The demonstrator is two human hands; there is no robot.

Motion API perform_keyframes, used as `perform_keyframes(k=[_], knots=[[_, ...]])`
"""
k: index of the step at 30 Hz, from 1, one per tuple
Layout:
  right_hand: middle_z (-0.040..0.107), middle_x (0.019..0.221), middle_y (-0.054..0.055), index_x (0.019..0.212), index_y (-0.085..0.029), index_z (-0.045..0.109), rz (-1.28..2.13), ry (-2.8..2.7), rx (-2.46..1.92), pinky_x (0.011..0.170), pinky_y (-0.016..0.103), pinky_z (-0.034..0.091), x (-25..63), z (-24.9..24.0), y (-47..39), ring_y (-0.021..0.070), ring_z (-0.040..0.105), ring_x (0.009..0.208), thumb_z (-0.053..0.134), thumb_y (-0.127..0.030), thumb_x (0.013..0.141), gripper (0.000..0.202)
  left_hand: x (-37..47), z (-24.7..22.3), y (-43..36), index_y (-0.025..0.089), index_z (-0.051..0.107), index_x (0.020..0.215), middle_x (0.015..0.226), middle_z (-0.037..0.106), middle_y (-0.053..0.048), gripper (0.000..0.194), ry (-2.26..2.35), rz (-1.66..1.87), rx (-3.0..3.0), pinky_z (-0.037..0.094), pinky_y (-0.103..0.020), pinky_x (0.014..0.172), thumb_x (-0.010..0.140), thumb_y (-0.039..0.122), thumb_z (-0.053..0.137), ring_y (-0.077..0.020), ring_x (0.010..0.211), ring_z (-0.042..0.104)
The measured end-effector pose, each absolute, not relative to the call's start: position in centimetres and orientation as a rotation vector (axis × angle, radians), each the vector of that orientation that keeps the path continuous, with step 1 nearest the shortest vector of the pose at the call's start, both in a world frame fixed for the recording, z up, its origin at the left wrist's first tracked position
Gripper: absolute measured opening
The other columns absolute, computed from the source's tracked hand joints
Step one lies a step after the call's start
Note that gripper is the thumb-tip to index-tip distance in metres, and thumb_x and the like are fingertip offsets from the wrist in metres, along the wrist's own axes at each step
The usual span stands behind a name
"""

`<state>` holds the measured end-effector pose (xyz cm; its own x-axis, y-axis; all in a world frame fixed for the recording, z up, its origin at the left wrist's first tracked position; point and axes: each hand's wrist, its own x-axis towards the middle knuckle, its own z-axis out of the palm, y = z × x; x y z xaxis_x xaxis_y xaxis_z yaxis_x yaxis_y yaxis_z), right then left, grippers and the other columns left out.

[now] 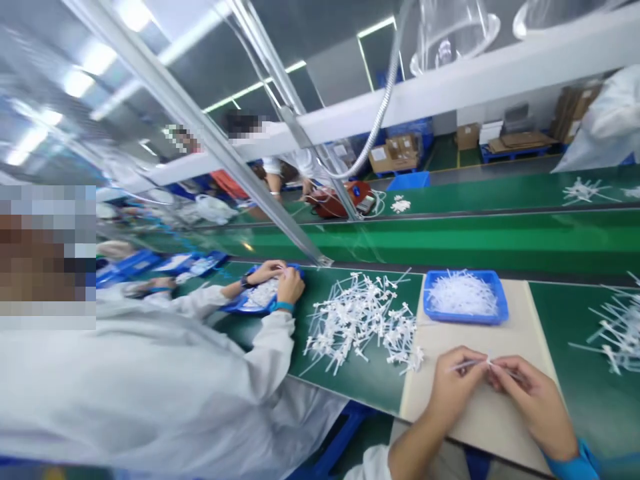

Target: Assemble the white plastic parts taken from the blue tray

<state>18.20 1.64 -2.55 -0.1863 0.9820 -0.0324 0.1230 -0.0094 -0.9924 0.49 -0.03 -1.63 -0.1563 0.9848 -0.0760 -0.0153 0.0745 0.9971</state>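
Low over a beige board, my two hands meet at the fingertips. My left hand pinches a thin translucent tube that points left. Between the fingertips sits a small white plastic piece. My right hand is closed at its other side, with a thin tube showing along its fingers. Whether the tubes are joined to the white piece I cannot tell. Just beyond my hands, a blue tray holds many thin translucent tubes.
Left of the board lies a pile of white connectors with tubes; another pile lies right. A co-worker in a white coat handles small white parts at a blue tray. A metal post rises beyond the green table.
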Motion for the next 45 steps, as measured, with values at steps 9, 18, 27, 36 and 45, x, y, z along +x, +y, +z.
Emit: perform_keyframes(k=[9,18,27,36,45], knots=[[0.082,0.089,0.009,0.098,-0.022,0.083,1.339,-1.468,-1.289,0.075,0.021,0.065,18.9,-4.4,1.9,0.0251,0.079,0.083,0.074,-0.070,0.086,0.050,0.8,-1.7,-0.3,0.017,0.089,0.089,0.088,0.083,-0.011,0.016,1.327,1.329,1.070,0.058,-0.034,0.085,0.081,0.031,0.085,-0.0246,0.087,0.076],[0.085,0.104,0.010,0.099,-0.024,0.086,1.370,-1.392,-1.306,0.083,0.022,0.066,18.8,-4.6,3.0,0.0288,0.083,0.090,0.078,-0.077,0.073,0.060,1.3,-2.3,0.6,0.014,0.088,0.092,0.084,0.080,-0.011,0.033,1.299,1.357,0.907,0.059,-0.034,0.081,0.074,0.041,0.089,-0.0232,0.081,0.073],[0.084,0.109,0.011,0.103,-0.023,0.084,1.368,-1.435,-1.221,0.085,0.025,0.067,19.3,-6.4,2.8,0.0298,0.082,0.093,0.081,-0.069,0.078,0.052,1.2,-2.3,0.3,0.015,0.089,0.095,0.093,0.084,-0.013,0.026,1.299,1.348,0.950,0.059,-0.036,0.085,0.076,0.032,0.085,-0.0255,0.087,0.075],[0.079,0.082,0.010,0.092,-0.020,0.082,1.255,-1.515,-1.161,0.074,0.031,0.064,18.0,-3.2,2.1,0.0248,0.075,0.077,0.073,-0.070,0.088,0.051,0.8,-1.3,0.1,0.015,0.087,0.087,0.089,0.083,-0.013,0.026,1.271,1.345,1.067,0.060,-0.036,0.083,0.078,0.039,0.085,-0.0261,0.086,0.076],[0.079,0.085,0.008,0.098,-0.019,0.079,1.335,-1.328,-1.072,0.074,0.034,0.062,16.6,-2.1,1.8,0.0219,0.074,0.077,0.073,-0.065,0.093,0.047,-0.1,-0.7,0.5,0.014,0.085,0.095,0.074,0.077,-0.006,0.035,1.343,1.224,1.106,0.044,-0.024,0.052,0.084,0.047,0.080,-0.0128,0.053,0.053]])
